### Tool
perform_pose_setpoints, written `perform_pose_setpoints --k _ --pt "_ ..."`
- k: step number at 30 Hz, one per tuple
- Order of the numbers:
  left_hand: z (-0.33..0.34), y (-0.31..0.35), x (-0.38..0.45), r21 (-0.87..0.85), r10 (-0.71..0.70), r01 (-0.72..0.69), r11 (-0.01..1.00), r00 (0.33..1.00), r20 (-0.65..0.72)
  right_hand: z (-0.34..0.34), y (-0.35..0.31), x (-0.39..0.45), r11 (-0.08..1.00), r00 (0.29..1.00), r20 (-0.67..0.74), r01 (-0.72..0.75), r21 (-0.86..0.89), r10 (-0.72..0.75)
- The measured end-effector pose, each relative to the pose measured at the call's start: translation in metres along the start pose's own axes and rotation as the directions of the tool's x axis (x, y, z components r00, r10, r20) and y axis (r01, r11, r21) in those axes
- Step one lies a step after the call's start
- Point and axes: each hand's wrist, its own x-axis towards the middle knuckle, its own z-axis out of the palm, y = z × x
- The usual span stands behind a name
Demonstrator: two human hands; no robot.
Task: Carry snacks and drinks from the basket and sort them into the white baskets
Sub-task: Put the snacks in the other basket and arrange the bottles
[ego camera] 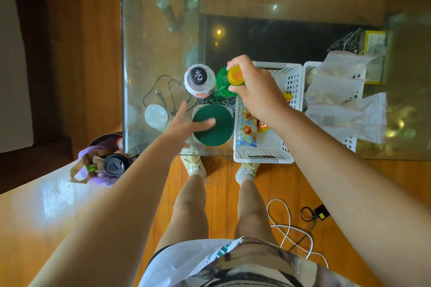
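My right hand [255,91] grips the yellow-capped neck of a green bottle [222,84], upright at the left of a white basket [263,155]. That basket holds a blue snack packet [247,129] and an orange wrapper [262,124]. A clear bottle with a black cap [199,80] stands just left of the green bottle. My left hand [186,123] is open, fingers spread, with its thumb over the green lid of a round jar [214,127]. A second white basket [310,70] to the right carries several clear zip bags [345,100].
The glass table [163,42] ends just in front of my feet. A black cable [161,95] and a round white disc [156,115] are seen by the left hand. A bin [105,158] with bags and a cup stands on the floor, left. Cables [289,223] lie on the wooden floor.
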Motion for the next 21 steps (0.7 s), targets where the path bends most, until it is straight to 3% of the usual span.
perform_pose_setpoints --k 3,7,21 --pt "0.009 -0.017 -0.005 -0.07 -0.123 0.127 0.989 0.99 0.065 0.0 0.0 0.0 1.0 1.0 -0.001 0.005 0.005 -0.005" --pt "0.015 -0.012 -0.002 -0.266 -0.046 0.064 0.962 0.996 0.072 -0.001 -0.001 0.001 1.0 1.0 0.012 0.004 0.005 -0.004" --pt "0.019 0.0 -0.002 -0.27 -0.05 0.06 0.961 0.998 0.044 -0.005 -0.001 0.001 1.0 0.999 0.046 -0.01 0.027 0.009"
